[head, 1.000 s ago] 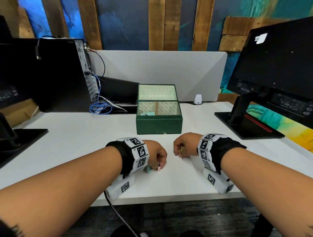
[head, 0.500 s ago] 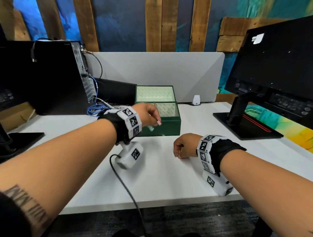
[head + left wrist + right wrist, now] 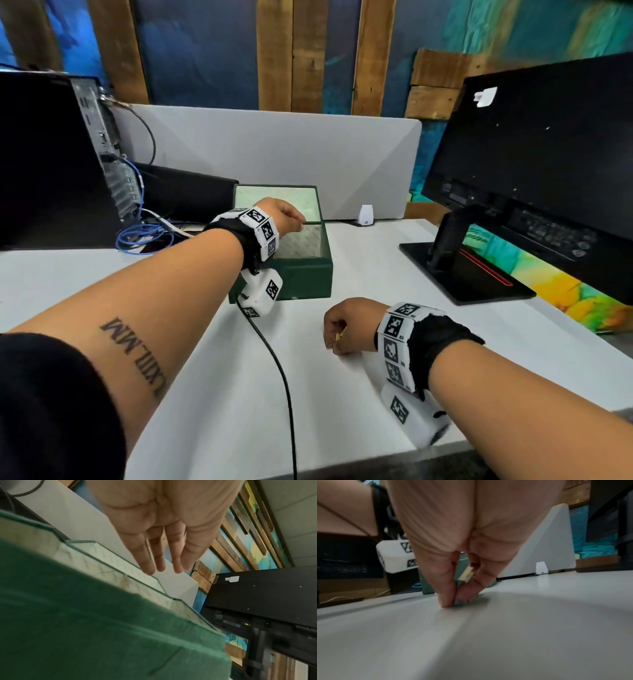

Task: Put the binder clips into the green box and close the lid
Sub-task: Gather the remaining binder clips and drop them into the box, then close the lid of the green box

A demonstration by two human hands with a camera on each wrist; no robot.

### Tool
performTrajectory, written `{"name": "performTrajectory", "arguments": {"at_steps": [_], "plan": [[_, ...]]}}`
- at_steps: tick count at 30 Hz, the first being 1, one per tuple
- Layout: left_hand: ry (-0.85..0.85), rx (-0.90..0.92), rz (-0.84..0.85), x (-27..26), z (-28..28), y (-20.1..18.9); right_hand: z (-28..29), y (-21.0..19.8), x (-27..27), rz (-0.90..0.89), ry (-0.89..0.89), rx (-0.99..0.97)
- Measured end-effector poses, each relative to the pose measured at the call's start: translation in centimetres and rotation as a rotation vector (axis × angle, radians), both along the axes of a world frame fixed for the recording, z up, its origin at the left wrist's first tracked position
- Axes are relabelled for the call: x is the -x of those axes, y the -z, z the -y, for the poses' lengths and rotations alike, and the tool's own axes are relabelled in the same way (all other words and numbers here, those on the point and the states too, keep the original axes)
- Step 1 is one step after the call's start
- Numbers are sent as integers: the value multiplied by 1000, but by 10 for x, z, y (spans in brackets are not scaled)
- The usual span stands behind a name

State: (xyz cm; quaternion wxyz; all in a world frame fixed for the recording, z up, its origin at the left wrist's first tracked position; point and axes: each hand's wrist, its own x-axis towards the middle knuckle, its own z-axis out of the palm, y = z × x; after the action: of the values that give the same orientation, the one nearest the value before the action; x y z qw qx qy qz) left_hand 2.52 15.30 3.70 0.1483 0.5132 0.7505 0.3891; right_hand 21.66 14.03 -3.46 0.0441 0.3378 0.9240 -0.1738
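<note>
Over the green box (image 3: 301, 274), near the middle of the white table (image 3: 342, 394), the left hand (image 3: 281, 214) is hovering; the head view is showing only its back, while the left wrist view is revealing the fingers (image 3: 145, 555) stretched out straight and released, holding nothing, their tips reaching toward the raised lid (image 3: 120, 562). Nearer the table's front edge, well apart from the box, the right hand (image 3: 346, 325) is resting with fingertips down. From above, a pale speck is peeking out between its fingers; the right wrist view is making it plain that thumb and finger are grasping a small binder clip (image 3: 466, 574), cream-coloured with a grey part pressed against the table. Bare white surface is lying between the right hand and the box. A black monitor (image 3: 548, 164) is standing to the right, a computer tower (image 3: 51, 154) to the left. The box is sitting open, showing a pale patterned lining and a divider (image 3: 125, 581) inside; its contents are hidden.
</note>
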Motion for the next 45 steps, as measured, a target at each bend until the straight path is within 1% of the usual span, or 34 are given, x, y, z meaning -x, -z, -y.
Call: {"name": "performTrajectory", "arguments": {"at_steps": [5,8,10,13,16,19,21,24,26,28,29,30,31,33,35,37,40,43,45], "plan": [[-93,-1,-72,27,22,13,-7,0,-3,4,0,27],[-214,132,-80,44,43,21,-11,-2,-5,8,17,12],[-228,179,2,49,53,30,-12,-5,-6,30,24,1],[-215,122,205,48,64,38,-13,-11,-3,116,21,-56],[-213,65,344,43,62,44,-17,-29,-1,157,41,-50],[-239,60,381,41,67,47,-18,-51,-2,101,91,-17],[-251,89,340,43,73,50,-18,-64,1,28,118,-6],[-249,133,292,46,86,53,-20,-89,11,-181,160,27],[-241,158,311,44,98,54,-23,-105,24,-333,172,2],[-224,154,349,42,107,57,-24,-111,39,-443,176,5],[-216,151,363,40,111,58,-23,-111,47,-463,175,34],[-215,146,372,39,114,59,-21,-108,54,-446,164,60],[-216,138,376,38,118,60,-18,-103,62,-390,147,58],[-207,129,385,37,123,61,-14,-92,72,-265,118,-22],[-192,132,392,36,127,61,-11,-87,74,-232,127,-93],[-178,128,436,36,130,61,-14,-88,68,-270,166,-104],[-160,126,481,36,131,61,-28,-92,52,-336,281,-71],[-143,100,505,36,134,63,-45,-90,38,-461,443,46],[-130,92,513,37,134,64,-54,-83,32,-472,557,186]]}}
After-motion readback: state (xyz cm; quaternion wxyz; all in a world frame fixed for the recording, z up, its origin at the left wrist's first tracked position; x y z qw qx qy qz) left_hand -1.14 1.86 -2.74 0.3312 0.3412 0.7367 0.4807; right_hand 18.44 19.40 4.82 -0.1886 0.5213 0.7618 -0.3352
